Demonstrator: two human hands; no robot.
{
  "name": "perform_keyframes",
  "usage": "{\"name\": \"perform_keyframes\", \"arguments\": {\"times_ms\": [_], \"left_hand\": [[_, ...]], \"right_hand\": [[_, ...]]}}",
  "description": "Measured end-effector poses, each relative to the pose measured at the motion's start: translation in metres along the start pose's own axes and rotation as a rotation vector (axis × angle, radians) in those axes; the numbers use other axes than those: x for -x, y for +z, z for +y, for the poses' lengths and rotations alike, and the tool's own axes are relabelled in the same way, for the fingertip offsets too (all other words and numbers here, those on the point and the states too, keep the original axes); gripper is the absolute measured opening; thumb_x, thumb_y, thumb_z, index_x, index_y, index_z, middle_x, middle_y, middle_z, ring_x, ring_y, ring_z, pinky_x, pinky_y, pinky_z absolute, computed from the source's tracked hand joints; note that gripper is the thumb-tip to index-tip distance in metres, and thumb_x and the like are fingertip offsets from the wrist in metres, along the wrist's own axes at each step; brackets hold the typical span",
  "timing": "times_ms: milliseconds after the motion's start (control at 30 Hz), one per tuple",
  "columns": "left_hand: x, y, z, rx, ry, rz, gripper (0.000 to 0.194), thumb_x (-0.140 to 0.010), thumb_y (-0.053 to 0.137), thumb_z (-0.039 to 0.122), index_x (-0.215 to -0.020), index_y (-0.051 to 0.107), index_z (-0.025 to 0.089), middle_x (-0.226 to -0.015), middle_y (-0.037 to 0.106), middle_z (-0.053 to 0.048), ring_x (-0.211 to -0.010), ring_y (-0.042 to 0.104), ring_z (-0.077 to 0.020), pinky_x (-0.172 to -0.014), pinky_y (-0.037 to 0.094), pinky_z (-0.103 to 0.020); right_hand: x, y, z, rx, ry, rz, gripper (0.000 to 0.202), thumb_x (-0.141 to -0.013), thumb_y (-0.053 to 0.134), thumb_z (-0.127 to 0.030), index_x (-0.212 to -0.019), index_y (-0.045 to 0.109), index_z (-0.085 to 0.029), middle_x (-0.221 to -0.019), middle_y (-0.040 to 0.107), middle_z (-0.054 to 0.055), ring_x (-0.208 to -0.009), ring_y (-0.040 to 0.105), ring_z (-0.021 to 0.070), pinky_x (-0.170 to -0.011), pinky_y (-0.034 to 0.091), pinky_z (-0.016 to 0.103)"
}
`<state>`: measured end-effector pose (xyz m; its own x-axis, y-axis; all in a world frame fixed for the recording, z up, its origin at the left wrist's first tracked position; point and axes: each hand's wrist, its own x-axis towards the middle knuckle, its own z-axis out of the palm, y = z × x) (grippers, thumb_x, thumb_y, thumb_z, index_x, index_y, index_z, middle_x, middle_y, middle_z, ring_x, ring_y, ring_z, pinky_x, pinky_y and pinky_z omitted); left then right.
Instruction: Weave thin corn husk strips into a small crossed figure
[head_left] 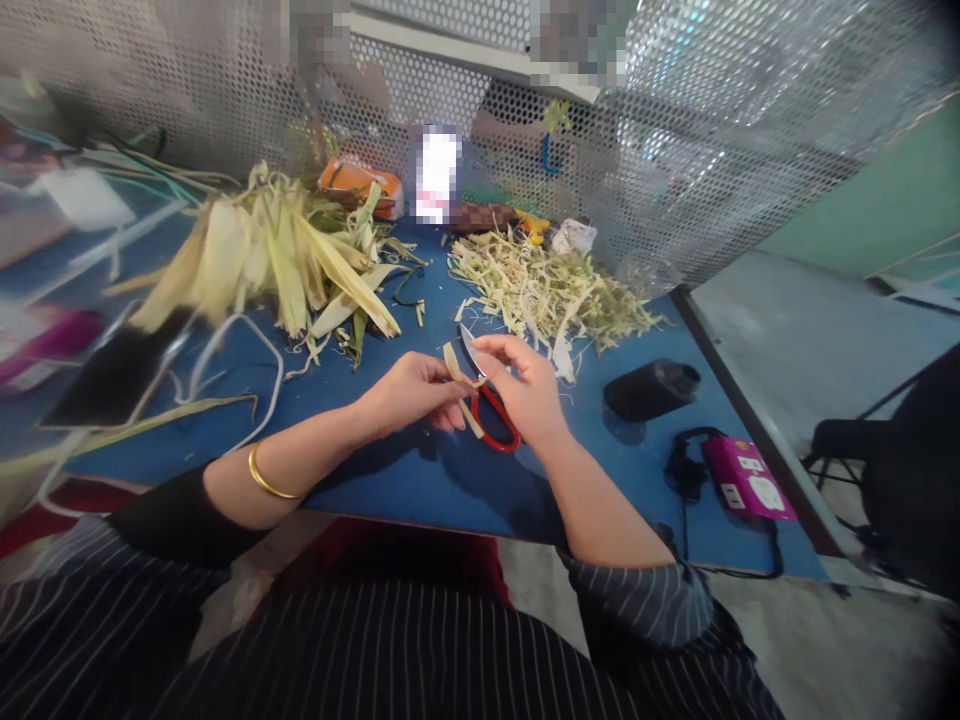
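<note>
The head view shows the left hand point(409, 393) pinching a pale dry husk strip point(453, 364) taut so the red-handled scissors point(489, 405), gripped by the right hand point(529, 392), can slit it above the blue bench point(420, 480).

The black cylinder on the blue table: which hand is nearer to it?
Right. The right hand, holding the scissors, is just left of the black cylinder, with bare table between them. The left hand, pinching a husk strip, is farther left, beyond the right hand.

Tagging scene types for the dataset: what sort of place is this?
Probably a small craft workbench, not a kitchen: blue table behind a perforated metal screen, whole corn husks, a heap of cut strips, red-handled scissors in the right hand.
</note>
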<state>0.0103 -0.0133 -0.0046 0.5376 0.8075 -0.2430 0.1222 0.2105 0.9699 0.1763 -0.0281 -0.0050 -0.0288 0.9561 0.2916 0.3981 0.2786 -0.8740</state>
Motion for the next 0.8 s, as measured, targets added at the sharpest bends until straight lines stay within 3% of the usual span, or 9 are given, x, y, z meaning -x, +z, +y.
{"name": "perform_keyframes", "arguments": {"times_ms": [100,233,433,500,633,700,800], "left_hand": [[0.000,0.003,-0.002,-0.038,0.005,-0.030,0.019,-0.079,0.062,0.026,-0.067,0.065,0.011,-0.056,0.068,-0.007,-0.045,0.061,-0.0117,-0.048,0.049,-0.020],[0.000,0.003,-0.005,-0.045,0.030,-0.093,0.019,-0.082,0.057,0.026,-0.076,0.067,0.012,-0.061,0.070,-0.007,-0.049,0.063,-0.0114,-0.050,0.049,-0.020],[0.000,0.004,-0.008,-0.052,-0.023,-0.153,0.028,-0.080,0.062,0.034,-0.066,0.066,0.010,-0.059,0.069,-0.009,-0.049,0.063,-0.0120,-0.051,0.048,-0.020],[-0.001,0.003,-0.006,-0.001,-0.034,-0.111,0.028,-0.079,0.063,0.036,-0.068,0.066,0.011,-0.059,0.069,-0.009,-0.049,0.062,-0.0117,-0.051,0.047,-0.020],[-0.001,-0.003,0.001,0.230,0.024,0.019,0.034,-0.085,0.055,0.043,-0.095,0.065,0.012,-0.074,0.073,-0.010,-0.056,0.065,-0.0128,-0.056,0.049,-0.022],[0.000,-0.008,0.004,0.315,0.057,0.051,0.036,-0.087,0.051,0.043,-0.105,0.063,0.013,-0.081,0.073,-0.011,-0.060,0.066,-0.0147,-0.058,0.051,-0.024],[0.001,-0.013,0.007,0.353,0.078,0.087,0.035,-0.087,0.051,0.040,-0.106,0.062,0.013,-0.082,0.073,-0.011,-0.061,0.067,-0.0155,-0.059,0.051,-0.025]], "right_hand": [[0.002,0.005,-0.004,0.096,-0.089,-0.056,0.009,-0.078,0.063,-0.031,-0.078,0.067,-0.022,-0.087,0.064,0.003,-0.083,0.059,0.0167,-0.081,0.045,0.031],[0.006,0.012,-0.005,0.130,-0.118,0.024,0.016,-0.080,0.061,-0.025,-0.064,0.061,-0.021,-0.074,0.062,0.001,-0.072,0.058,0.0149,-0.071,0.045,0.029],[0.006,0.014,-0.003,0.163,-0.126,0.068,0.018,-0.079,0.062,-0.024,-0.062,0.058,-0.021,-0.070,0.059,0.000,-0.068,0.056,0.0136,-0.066,0.043,0.028],[0.003,0.011,-0.003,0.134,-0.123,0.059,0.017,-0.081,0.060,-0.026,-0.065,0.061,-0.021,-0.074,0.062,0.001,-0.071,0.058,0.0144,-0.070,0.044,0.029],[-0.001,-0.005,-0.007,0.085,-0.104,0.172,0.018,-0.088,0.051,-0.032,-0.091,0.067,-0.023,-0.097,0.067,0.004,-0.094,0.060,0.0173,-0.085,0.044,0.031],[0.000,-0.012,-0.008,0.074,-0.038,0.187,0.023,-0.088,0.050,-0.037,-0.094,0.066,-0.023,-0.094,0.068,0.004,-0.090,0.062,0.0178,-0.081,0.045,0.030],[0.003,-0.014,-0.009,0.121,0.025,0.060,0.023,-0.085,0.055,-0.041,-0.085,0.066,-0.021,-0.078,0.068,0.002,-0.073,0.061,0.0167,-0.070,0.045,0.028]]}}
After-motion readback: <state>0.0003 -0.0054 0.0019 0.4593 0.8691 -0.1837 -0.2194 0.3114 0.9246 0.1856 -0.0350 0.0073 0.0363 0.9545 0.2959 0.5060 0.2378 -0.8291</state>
